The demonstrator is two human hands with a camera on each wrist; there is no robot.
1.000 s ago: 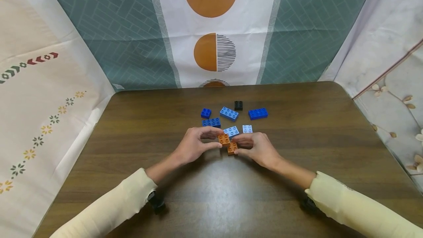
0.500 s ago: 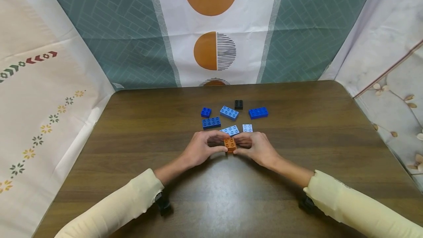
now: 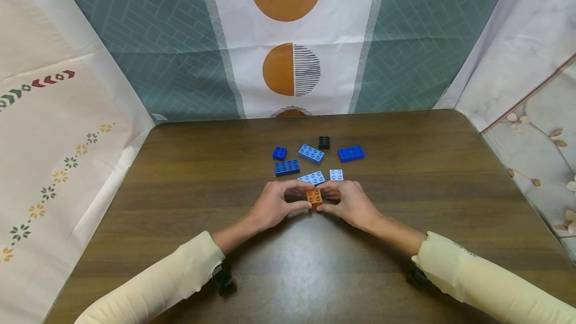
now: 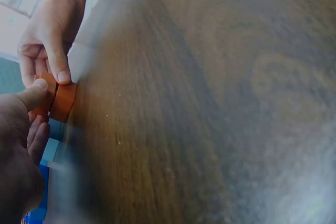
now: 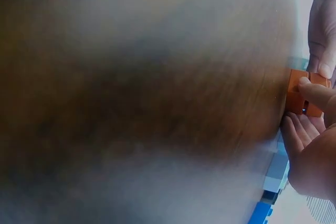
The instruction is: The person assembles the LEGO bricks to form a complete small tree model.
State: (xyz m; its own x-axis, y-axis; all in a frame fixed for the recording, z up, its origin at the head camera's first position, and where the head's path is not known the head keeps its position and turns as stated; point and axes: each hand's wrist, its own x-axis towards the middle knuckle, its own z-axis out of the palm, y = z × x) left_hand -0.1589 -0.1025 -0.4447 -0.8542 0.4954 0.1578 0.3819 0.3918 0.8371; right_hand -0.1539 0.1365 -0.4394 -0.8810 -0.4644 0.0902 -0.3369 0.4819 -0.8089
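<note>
Both the left hand [image 3: 275,204] and the right hand [image 3: 353,204] hold orange bricks, one above the other, near the middle of the brown wooden table [image 3: 189,174]. The left thumb and fingers pinch the upper orange brick [image 3: 313,196], which shows four studs on top. The right thumb and fingers pinch the lower orange brick [image 4: 63,102], nearer the tabletop. In both hands the gap between thumb and fingers is narrow, only as wide as the brick held. A thin dark line runs between the two bricks in the wrist views; whether they are fully joined cannot be told, nor whether the lower one touches the wood.

Just beyond the fingertips lie a light-blue long brick [image 3: 312,178], partly hidden by the left hand, and a pale square brick [image 3: 336,174] to its right. Farther back are a dark-blue long brick [image 3: 286,167], a small blue brick [image 3: 279,153] behind it, a mid-blue long brick [image 3: 311,154] set at an angle, a small black brick [image 3: 324,142], and a bright-blue long brick [image 3: 351,153] at the right of the group. Pale yellow sleeves [image 3: 153,281] cover both forearms. Behind the table hangs a green-and-white cloth [image 3: 175,49] with orange half-circles.
</note>
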